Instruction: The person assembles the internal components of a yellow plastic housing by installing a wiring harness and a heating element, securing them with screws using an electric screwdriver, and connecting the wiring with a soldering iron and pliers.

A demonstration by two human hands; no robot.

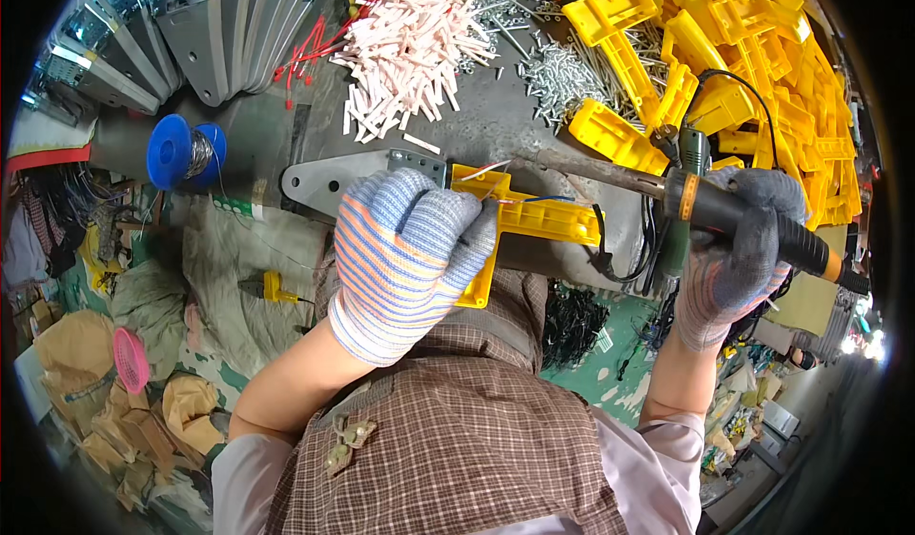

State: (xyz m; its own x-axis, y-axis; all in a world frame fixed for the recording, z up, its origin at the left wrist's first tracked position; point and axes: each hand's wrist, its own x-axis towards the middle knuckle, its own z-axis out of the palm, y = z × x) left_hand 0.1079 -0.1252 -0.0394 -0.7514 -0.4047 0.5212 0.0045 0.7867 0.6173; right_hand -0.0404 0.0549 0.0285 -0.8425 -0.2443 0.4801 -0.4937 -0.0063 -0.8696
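Head view: A worker's striped-gloved left hand (410, 249) curls its fingers closed over a yellow plastic frame (548, 219) — whatever they pinch is hidden — while the right hand (742, 259) grasps the black-and-orange handle of a soldering iron (703, 201), its tip near a white wire (484, 170) at the frame. The frame sits at the near edge of the counter (486, 121), beside a grey metal bracket (353, 171). Beyond lie pale tubes (410, 35), silver screws (562, 78) and heaped yellow housings (801, 106) — a blue wire spool (169, 152) stands at left.
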